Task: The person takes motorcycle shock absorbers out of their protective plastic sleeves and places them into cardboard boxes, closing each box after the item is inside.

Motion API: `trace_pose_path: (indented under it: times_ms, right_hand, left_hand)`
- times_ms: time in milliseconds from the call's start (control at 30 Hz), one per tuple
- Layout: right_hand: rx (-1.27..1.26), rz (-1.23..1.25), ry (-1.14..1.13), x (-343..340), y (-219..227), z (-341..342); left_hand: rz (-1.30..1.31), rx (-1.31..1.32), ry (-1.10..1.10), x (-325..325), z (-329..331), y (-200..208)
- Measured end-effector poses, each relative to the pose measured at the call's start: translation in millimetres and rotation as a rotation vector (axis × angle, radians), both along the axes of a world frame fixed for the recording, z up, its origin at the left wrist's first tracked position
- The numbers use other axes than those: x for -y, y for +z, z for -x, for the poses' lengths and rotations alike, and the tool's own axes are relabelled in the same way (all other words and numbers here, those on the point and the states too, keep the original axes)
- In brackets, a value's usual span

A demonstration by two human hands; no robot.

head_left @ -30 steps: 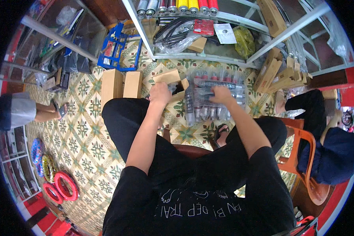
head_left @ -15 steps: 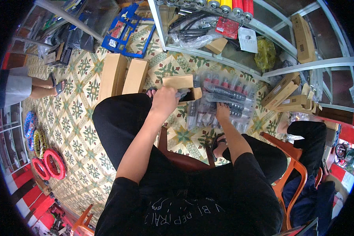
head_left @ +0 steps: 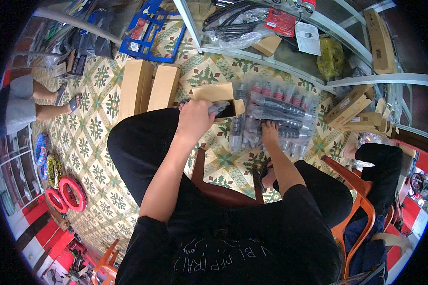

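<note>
At the mouth of an open cardboard box point(head_left: 213, 90), my left hand point(head_left: 194, 118) is closed round a plastic-wrapped part point(head_left: 218, 108). Most of that part is hidden by the hand and the box, so its kind does not show. My right hand point(head_left: 270, 134) has its fingers curled over the near end of a dark, ribbed shock absorber point(head_left: 287, 132) in clear plastic. This one lies on top of a layer of several wrapped shock absorbers point(head_left: 280, 110), some with red parts, spread on the floor to the right of the box.
Two long closed cartons point(head_left: 162, 90) lie left of the box, near a blue metal frame point(head_left: 152, 35). Opened cartons point(head_left: 352, 107) sit at the right by the glass cabinet point(head_left: 290, 66). Another person's legs point(head_left: 52, 111) stand far left; an orange chair point(head_left: 361, 204) is at my right.
The view has shifted slightly. My left hand keeps its hold on the wrapped part by the box, and my right hand stays on the same shock absorber.
</note>
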State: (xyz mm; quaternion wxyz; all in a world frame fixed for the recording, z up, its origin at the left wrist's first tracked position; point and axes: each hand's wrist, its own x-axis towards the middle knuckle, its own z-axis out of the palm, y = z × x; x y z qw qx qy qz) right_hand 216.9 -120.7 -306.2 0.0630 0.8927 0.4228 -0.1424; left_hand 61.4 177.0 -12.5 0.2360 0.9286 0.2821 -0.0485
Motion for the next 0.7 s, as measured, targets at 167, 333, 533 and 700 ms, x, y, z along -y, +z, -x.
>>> trace_pose_path:
  times_ms: [167,333,533,700]
  right_hand:
    - [-0.118,0.06,-0.009,-3.2,25.6,-1.7]
    - [-0.258,0.116,-0.061,-1.7,58.0,-24.5]
    - [-0.352,-0.037,-0.056,-30.4,182.7,-42.4]
    - [-0.546,-0.301,-0.121,-46.2,312.0,-47.0]
  left_hand:
    - [-0.036,0.084,0.011,-4.7,7.7,-1.2]
    - [0.013,0.105,0.036,-5.2,0.6,-2.3]
    - [0.001,-0.013,0.071,-6.3,-5.4,-5.7]
    - [-0.076,0.013,0.083,-9.4,-1.4,-40.7]
